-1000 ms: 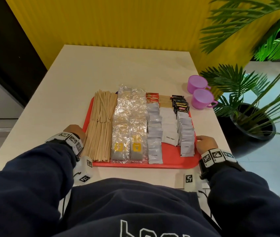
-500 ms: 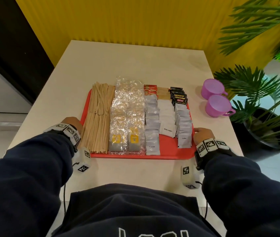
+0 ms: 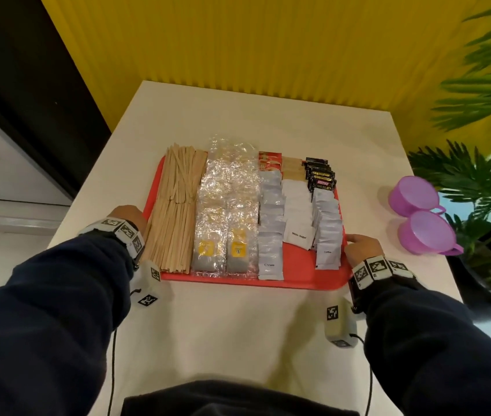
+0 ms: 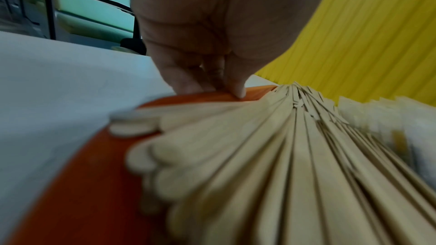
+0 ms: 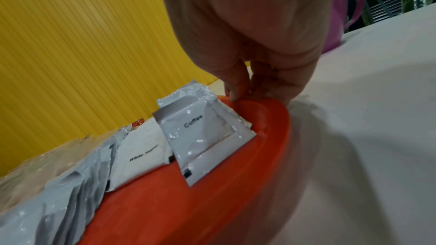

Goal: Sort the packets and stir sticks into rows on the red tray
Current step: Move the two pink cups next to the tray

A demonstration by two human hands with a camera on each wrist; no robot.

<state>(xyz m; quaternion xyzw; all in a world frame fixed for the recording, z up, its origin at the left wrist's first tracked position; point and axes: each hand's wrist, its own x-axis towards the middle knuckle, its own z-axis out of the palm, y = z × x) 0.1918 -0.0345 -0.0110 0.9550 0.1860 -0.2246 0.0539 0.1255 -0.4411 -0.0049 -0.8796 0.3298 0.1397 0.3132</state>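
Red tray [image 3: 298,283]: on counter [image 3: 238,325], stir sticks [image 3: 175,214] and packets [image 3: 271,223] in rows
Left hand [image 3: 127,216]: fingers curled, gripping tray's left rim
Right hand [image 3: 361,246]: pinching tray's right rim

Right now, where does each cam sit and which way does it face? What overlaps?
Head: worn on the head, looks forward and down at the red tray; both sleeves and wrists show.
Left wrist: along the left hand; fingers pinch the tray rim beside the stir sticks.
Right wrist: along the right hand, gripping the tray rim by the Coffee packet.
Shared: all three see the tray.
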